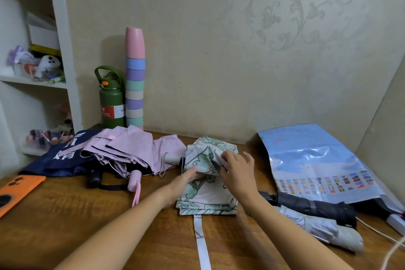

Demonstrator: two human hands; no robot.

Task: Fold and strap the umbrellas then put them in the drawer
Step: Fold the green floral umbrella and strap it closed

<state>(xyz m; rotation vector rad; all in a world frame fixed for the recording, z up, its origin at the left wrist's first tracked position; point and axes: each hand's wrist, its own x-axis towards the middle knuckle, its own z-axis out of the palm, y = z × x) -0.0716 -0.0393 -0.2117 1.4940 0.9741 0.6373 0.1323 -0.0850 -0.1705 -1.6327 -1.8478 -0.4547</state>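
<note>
A white umbrella with a green leaf print (208, 195) lies on the wooden table (87, 221), its canopy loose and its strap (202, 245) trailing toward me. My left hand (186, 178) grips the fabric from the left side. My right hand (237, 171) pinches a fold of the canopy on top. To the left lie a pink umbrella (131, 151) and a navy umbrella (63, 155), both unfolded. At the right lie a rolled black umbrella (315, 206) and a rolled grey umbrella (324, 229).
A green bottle (111, 98) and a tall stack of pastel cups (134, 81) stand by the wall. An orange phone (15, 190) lies at the left edge. A blue map sheet (317, 160) and a white cable (381, 232) lie at the right. Shelves (32, 81) stand at the left.
</note>
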